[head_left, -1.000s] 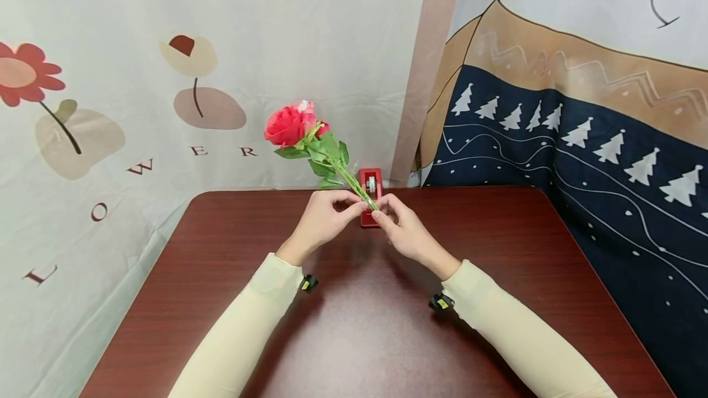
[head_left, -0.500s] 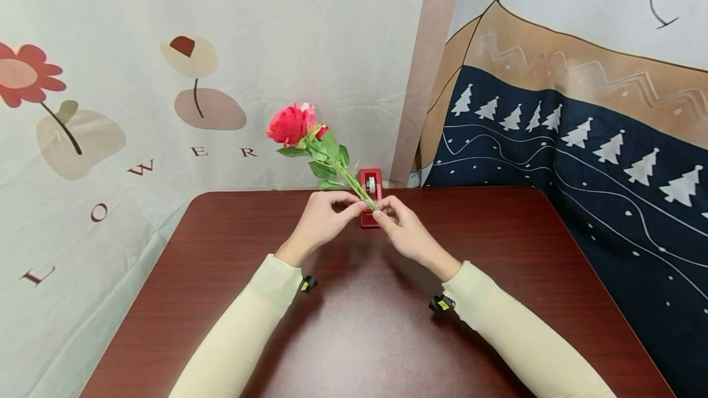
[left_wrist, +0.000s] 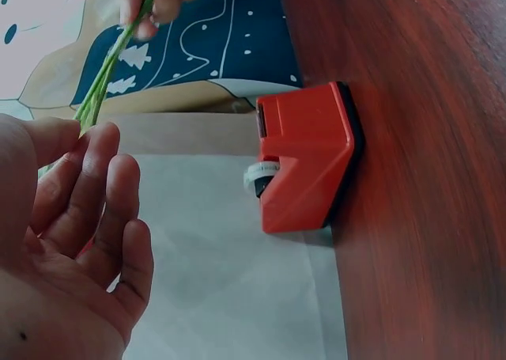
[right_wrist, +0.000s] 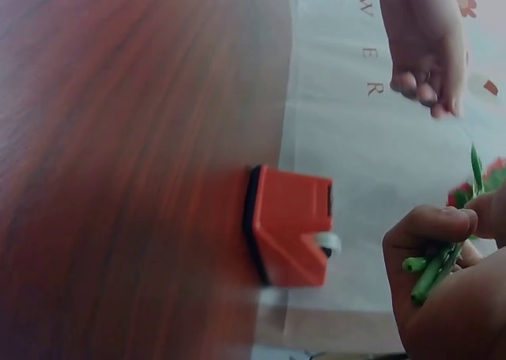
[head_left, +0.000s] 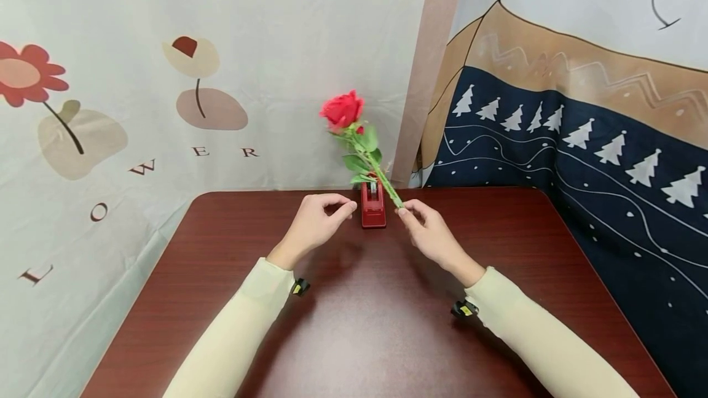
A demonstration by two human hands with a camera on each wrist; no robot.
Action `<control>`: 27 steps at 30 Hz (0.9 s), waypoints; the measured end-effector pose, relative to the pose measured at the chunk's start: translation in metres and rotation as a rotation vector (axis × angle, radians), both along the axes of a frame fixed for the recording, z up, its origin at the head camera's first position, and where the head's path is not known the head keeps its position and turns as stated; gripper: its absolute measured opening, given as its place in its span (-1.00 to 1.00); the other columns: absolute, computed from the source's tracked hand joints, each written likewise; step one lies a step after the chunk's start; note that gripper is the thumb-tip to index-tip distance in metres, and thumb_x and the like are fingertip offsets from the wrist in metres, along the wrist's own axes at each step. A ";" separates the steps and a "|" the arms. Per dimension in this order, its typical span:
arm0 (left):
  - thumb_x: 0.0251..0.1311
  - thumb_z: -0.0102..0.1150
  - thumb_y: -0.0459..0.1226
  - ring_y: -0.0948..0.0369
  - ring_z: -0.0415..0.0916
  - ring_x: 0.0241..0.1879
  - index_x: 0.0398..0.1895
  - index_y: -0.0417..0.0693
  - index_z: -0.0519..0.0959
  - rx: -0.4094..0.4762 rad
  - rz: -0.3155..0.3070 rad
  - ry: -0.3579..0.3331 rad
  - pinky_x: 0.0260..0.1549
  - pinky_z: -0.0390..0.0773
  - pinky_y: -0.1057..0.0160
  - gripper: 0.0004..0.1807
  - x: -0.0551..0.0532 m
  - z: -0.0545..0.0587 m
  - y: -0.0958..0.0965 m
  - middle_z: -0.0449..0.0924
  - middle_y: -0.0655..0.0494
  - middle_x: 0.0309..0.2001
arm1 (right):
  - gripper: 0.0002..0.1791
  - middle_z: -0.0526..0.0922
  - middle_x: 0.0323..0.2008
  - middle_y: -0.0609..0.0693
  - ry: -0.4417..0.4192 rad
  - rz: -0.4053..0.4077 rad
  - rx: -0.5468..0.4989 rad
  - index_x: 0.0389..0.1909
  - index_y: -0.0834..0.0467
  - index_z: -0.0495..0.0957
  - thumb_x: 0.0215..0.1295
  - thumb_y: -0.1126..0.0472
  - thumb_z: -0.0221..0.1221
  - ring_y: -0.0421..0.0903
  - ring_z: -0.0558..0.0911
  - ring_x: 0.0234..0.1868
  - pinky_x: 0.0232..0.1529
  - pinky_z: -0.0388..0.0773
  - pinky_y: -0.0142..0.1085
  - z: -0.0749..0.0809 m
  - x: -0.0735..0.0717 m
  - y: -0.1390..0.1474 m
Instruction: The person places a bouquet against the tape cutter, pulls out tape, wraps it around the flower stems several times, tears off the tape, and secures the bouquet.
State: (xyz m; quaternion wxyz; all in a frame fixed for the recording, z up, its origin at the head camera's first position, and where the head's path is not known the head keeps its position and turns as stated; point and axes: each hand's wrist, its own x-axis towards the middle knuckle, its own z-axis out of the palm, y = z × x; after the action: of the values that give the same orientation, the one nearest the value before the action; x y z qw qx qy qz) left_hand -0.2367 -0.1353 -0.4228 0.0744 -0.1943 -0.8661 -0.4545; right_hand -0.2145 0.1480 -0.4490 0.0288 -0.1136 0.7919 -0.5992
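Note:
My right hand (head_left: pixel 434 235) pinches the lower stems of the roses (head_left: pixel 342 110), whose red bloom, small bud and green leaves lean up and to the left. Cut green stem ends (right_wrist: pixel 428 279) stick out past its fingers in the right wrist view. Apart from the stems, my left hand (head_left: pixel 310 226) has its fingers curled and the thumb against the index fingertip; nothing is plainly visible between them. In the left wrist view, the stems pass behind this hand (left_wrist: pixel 79 210). A red tape dispenser (head_left: pixel 373 209) with a whitish roll stands between both hands.
The dark reddish-brown table (head_left: pixel 365 312) has its far edge just behind the dispenser. Behind it hangs a pale cloth (head_left: pixel 310 35) with printed flowers and letters. A navy cloth (head_left: pixel 514 146) with white trees hangs at the right.
The right hand has moved right with the roses, and the blooms have swung right and turned more upright. The left hand has come away from the stems, slightly leftward.

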 end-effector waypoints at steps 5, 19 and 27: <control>0.53 0.36 -0.04 0.13 0.78 -0.31 -0.21 0.23 0.85 -0.008 0.008 -0.011 -0.20 0.64 0.18 -0.84 0.001 -0.003 -0.006 0.88 0.09 -0.31 | -0.77 0.44 -0.38 -0.02 -0.095 -0.053 -0.120 0.09 0.28 0.50 0.78 0.17 0.03 -0.23 0.38 -0.54 -0.54 0.31 -0.42 -0.003 0.005 0.017; 0.55 0.33 -0.04 0.14 0.76 -0.34 -0.22 0.24 0.84 -0.040 0.024 -0.025 -0.28 0.61 0.18 -0.82 0.001 -0.013 -0.021 0.87 0.17 -0.33 | -0.76 0.39 -0.44 -0.11 -0.249 -0.150 -0.080 0.13 0.25 0.42 0.81 0.15 -0.10 -0.28 0.31 -0.57 -0.60 0.24 -0.45 -0.011 0.031 0.065; 0.55 0.32 -0.04 0.20 0.74 -0.32 -0.23 0.23 0.84 -0.044 0.032 -0.028 -0.22 0.62 0.16 -0.81 0.001 -0.015 -0.025 0.87 0.14 -0.32 | -0.73 0.33 -0.42 -0.07 -0.317 -0.162 -0.051 0.12 0.27 0.33 0.81 0.13 -0.20 -0.25 0.23 -0.59 -0.59 0.19 -0.39 -0.018 0.047 0.089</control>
State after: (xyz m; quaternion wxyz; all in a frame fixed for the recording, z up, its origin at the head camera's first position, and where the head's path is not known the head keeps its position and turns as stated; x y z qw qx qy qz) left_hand -0.2358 -0.1606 -0.4382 0.0654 -0.1758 -0.8798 -0.4367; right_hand -0.1671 0.2368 -0.4667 0.1022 0.0456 0.7685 -0.6300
